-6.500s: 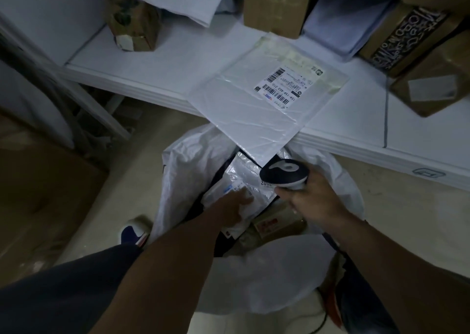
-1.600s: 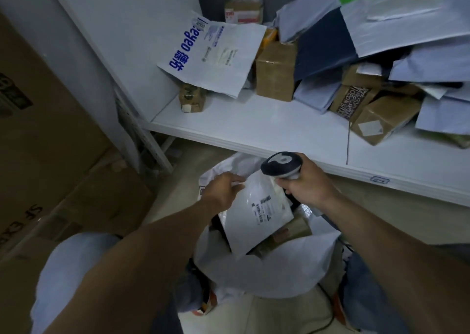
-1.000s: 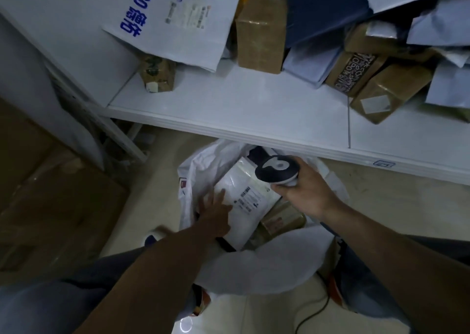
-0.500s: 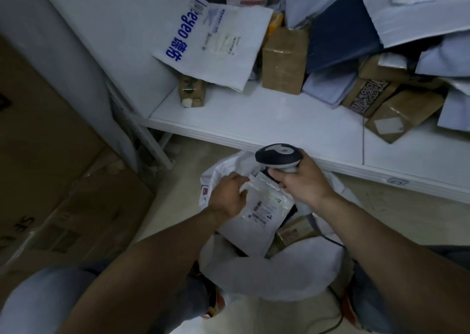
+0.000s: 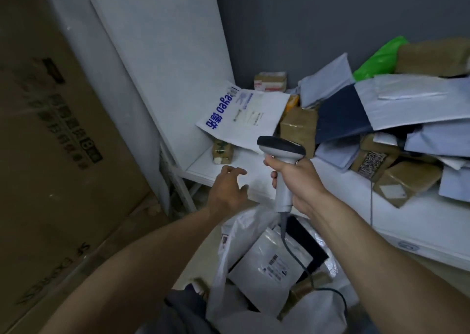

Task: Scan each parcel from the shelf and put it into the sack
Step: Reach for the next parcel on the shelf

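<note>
My right hand (image 5: pixel 296 181) grips the handle of a grey barcode scanner (image 5: pixel 281 153), held upright in front of the white shelf (image 5: pixel 256 178). My left hand (image 5: pixel 227 188) hangs empty over the shelf's front edge, fingers relaxed and spread. Below, the white sack (image 5: pixel 244 234) stands open with a white poly mailer (image 5: pixel 269 270) lying label-up on top of other parcels. On the shelf a white mailer with blue print (image 5: pixel 241 115) leans over a small brown box (image 5: pixel 223 152). A taller brown box (image 5: pixel 298 127) stands beside them.
A heap of blue, white and brown parcels (image 5: pixel 407 135) fills the shelf's right side, with a green bag (image 5: pixel 381 59) on top. Large cardboard cartons (image 5: pixel 50 143) stand at the left. The scanner's cable (image 5: pixel 300 260) trails down across the sack.
My left hand let go of the white mailer, which now lies in the sack, and rose toward the shelf. My right hand lifted the scanner upright. The view tilted up.
</note>
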